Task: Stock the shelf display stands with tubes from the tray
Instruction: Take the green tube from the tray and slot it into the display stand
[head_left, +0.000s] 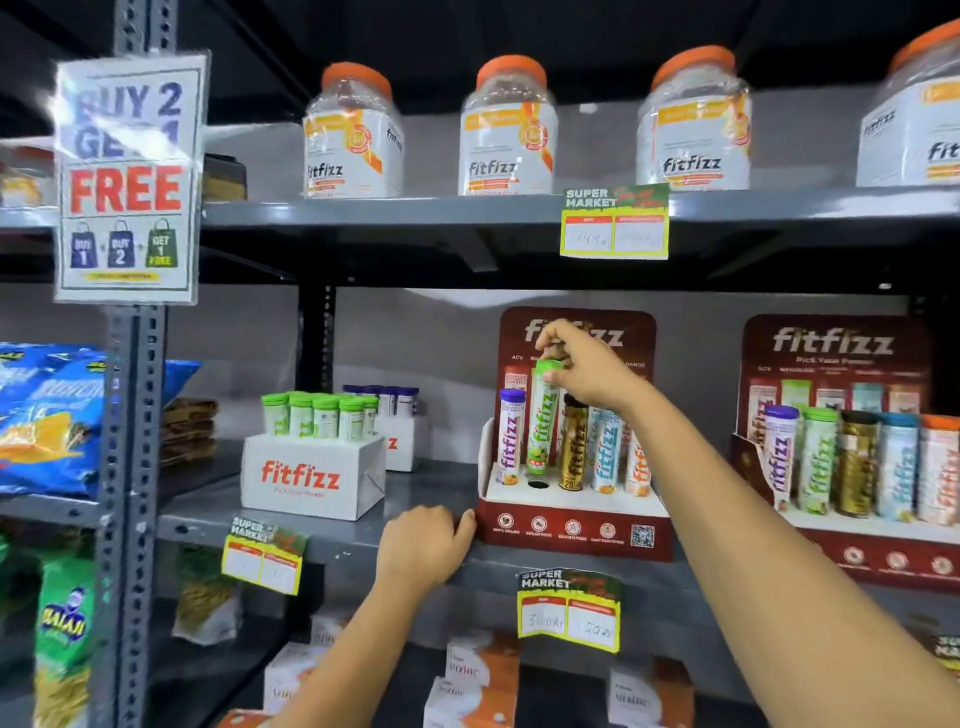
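Head view: the right grip (582, 364) pinches the green-capped tube (543, 421) by its cap above the display stand's (571, 530) empty hole; the left grip (426, 545) rests curled on the shelf (322, 540), holding nothing.

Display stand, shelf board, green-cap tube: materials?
Display stand: looks like printed cardboard, slightly glossy; folded edges and a punched hole in its white deck. Shelf board: likely grey-painted metal, given the perforated angle-iron upright. Green-cap tube, held by the right hand: probably plastic with a glossy printed label.
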